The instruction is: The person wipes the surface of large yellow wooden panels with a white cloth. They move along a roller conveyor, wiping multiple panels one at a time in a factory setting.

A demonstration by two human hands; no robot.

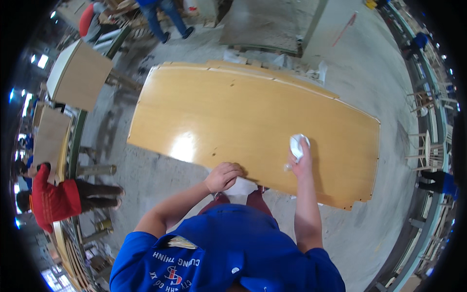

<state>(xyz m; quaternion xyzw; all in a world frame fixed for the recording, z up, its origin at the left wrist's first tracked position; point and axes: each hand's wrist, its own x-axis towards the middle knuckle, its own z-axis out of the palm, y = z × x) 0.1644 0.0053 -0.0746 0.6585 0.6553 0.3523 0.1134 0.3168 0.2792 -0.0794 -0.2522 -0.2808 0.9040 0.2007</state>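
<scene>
A broad, glossy yellow-brown wooden panel (pixel 253 117) lies flat in front of me, with a pale strip along its far edge. My right hand (pixel 302 158) is closed round a crumpled white cloth (pixel 297 147) on the panel's right half. A bit of whitish material shows below those fingers. At the near edge my left hand (pixel 225 176) is closed, its fingers bent over the rim and their tips partly hidden. Just below it, between my legs, a white sheet-like piece (pixel 242 186) shows; whether the left hand touches it I cannot tell.
A person in red (pixel 56 199) stands at the left beside a green-edged conveyor (pixel 74 146) carrying pale boards (pixel 80 75). Another in jeans (pixel 165 19) stands beyond the panel. Wooden chairs (pixel 425 146) line the right side, near a long rail. A grey pillar (pixel 326 34) rises at the back.
</scene>
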